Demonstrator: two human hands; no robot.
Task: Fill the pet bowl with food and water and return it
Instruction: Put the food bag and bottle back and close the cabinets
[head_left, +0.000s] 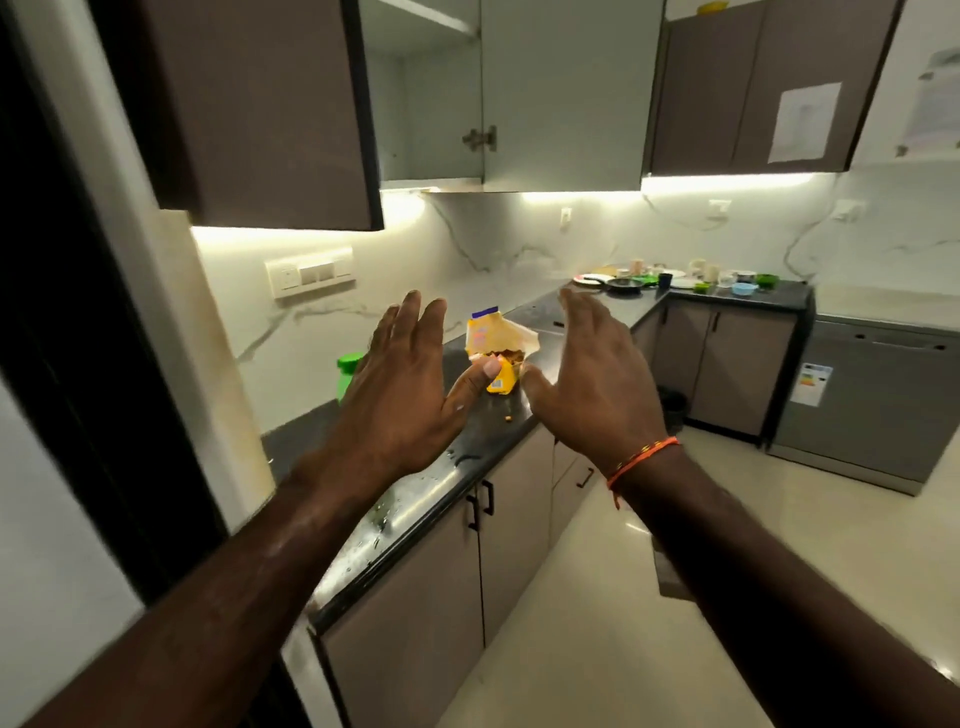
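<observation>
— Both forearms fill the near view, stretched out over the dark counter (467, 483); the left hand (400, 395) and the right hand (592, 384) are raised with fingers spread wide and loose, gripping nothing.

— So where's the food?

— That yellow food packet (496, 345) stands on the counter between the two hands, top torn open; I'd guess the brownish bits at its mouth are kibble, though the picture is soft there; a crumb or two (508, 417) lies on the counter below it.

— And the pet bowl?

— Can't find it from here; it may sit behind the left hand, or be somewhere out of sight; a green-capped container (347, 371) peeks out at the wall side, but that's no bowl, far as I can tell.

— How far along, then?

— Early or middling, by my reckoning; the packet is open and an upper cabinet (431, 104) hangs open above, yet I see no filled bowl, no water, nothing carried back; filling and returning both look undone.
</observation>
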